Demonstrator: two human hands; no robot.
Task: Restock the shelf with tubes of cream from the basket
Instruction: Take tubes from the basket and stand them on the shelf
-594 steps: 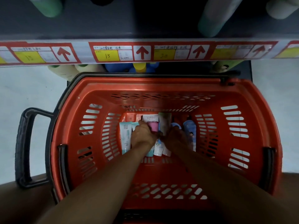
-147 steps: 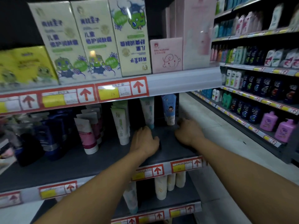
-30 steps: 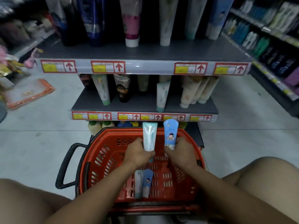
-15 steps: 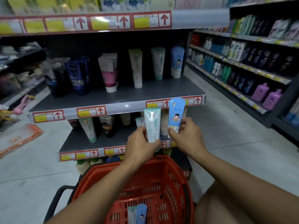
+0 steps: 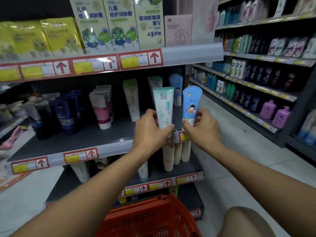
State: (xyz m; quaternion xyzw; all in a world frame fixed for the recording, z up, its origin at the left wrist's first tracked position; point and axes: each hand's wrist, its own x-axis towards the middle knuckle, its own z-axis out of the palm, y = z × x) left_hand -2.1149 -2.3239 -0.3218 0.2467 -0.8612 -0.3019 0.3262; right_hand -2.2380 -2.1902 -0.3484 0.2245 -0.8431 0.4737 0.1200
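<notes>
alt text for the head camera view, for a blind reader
Left hand holds a pale green tube and right hand a blue tube, both upright before a grey shelf of cream tubes; a red basket sits below.

Glossy plastic tubes (image 5: 163,106); matt grey shelf (image 5: 82,137); slotted plastic basket (image 5: 150,218).

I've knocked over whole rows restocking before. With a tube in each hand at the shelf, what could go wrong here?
1. The pale green tube in the left hand could topple the matching tube standing behind.
2. The blue tube in the right hand goes near the shelf's open end; it may tip off.
</notes>
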